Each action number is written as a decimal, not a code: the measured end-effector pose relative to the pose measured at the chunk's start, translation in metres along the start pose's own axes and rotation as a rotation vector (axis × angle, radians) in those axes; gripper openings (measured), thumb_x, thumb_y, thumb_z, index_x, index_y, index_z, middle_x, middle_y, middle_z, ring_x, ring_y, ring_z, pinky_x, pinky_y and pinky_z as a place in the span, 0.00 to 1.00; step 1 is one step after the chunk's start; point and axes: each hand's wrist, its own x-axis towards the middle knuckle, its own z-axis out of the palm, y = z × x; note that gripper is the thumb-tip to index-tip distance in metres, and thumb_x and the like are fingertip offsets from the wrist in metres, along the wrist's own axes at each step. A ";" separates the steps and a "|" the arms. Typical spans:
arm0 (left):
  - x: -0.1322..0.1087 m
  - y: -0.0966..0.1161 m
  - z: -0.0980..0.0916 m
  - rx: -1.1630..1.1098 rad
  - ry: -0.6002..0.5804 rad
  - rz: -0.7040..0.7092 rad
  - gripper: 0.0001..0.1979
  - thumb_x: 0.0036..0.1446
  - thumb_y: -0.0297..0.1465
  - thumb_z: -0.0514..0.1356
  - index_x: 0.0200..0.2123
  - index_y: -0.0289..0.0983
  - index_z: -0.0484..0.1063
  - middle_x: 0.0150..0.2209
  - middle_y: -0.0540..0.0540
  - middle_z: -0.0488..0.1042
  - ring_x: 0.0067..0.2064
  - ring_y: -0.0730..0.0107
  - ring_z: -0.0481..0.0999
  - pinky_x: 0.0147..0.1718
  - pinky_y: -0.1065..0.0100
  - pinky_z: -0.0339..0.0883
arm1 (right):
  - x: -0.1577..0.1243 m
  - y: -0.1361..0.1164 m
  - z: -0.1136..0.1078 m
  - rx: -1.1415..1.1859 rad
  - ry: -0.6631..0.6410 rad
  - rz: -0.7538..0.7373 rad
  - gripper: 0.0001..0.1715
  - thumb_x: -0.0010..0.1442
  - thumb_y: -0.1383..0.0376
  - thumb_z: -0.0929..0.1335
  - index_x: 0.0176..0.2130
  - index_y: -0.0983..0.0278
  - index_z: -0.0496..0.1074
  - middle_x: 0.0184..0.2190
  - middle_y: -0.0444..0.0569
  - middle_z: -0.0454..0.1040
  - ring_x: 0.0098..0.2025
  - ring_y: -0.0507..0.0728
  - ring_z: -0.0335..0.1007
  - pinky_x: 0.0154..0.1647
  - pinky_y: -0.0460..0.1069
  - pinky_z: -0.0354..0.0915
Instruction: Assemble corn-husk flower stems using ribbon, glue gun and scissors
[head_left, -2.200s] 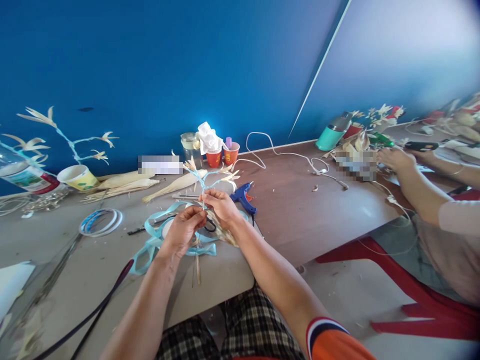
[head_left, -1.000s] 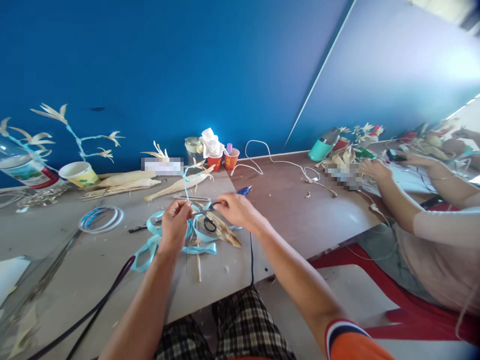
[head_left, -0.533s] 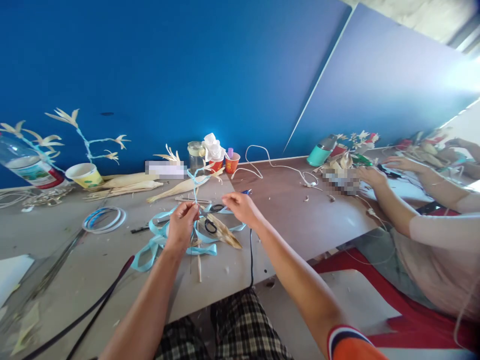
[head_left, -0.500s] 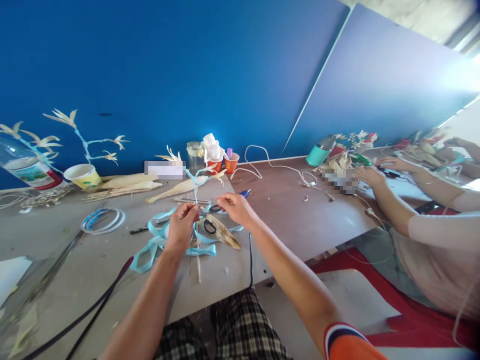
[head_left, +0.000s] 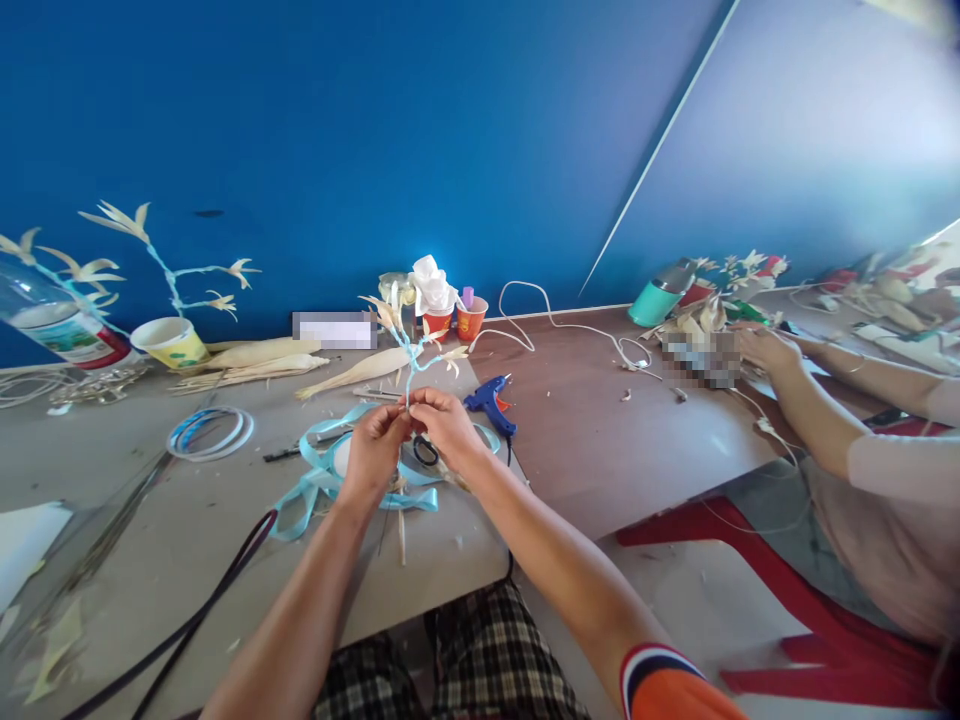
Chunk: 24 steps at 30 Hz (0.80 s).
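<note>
The left hand and the right hand are meeting above the ribbon, thumb and forefinger of each closing in a pinch on the stem of the spray, which is standing just above the fingertips with its pale petals fanning out beyond them; the lower part of the grip is hiding behind the knuckles. Because the stem is looking thin, a hard twist between the fingers could be bending it or working its blue wrap loose, and the dry-looking petals could be cracking if they are brushing the orange cup beyond the fingers. The ribbon is lying in loose loops below the left fingers, so a dropping wrist could be snagging it. The scissors are lying just under the right fingers, risking a nick, and the glue gun, right of those fingers, could be burning skin if it is hot, which is not showing. Half a second ago the right hand was hovering apart, near the scissors, hiding most of the glue gun; now it is joining the left.
</note>
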 end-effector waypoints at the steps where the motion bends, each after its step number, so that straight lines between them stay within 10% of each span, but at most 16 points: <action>1: 0.000 -0.001 0.000 0.007 0.003 0.008 0.09 0.48 0.35 0.60 0.25 0.35 0.73 0.24 0.51 0.70 0.28 0.73 0.66 0.30 0.71 0.60 | 0.000 0.001 0.001 -0.008 0.010 -0.003 0.09 0.42 0.65 0.64 0.28 0.66 0.70 0.18 0.39 0.65 0.19 0.47 0.58 0.22 0.44 0.56; 24: -0.004 -0.002 0.007 -0.073 -0.045 -0.042 0.11 0.45 0.38 0.64 0.26 0.35 0.71 0.22 0.51 0.69 0.25 0.73 0.65 0.27 0.71 0.59 | 0.008 0.002 -0.009 -0.153 0.171 -0.109 0.14 0.43 0.58 0.69 0.20 0.64 0.64 0.16 0.37 0.58 0.21 0.47 0.52 0.23 0.44 0.51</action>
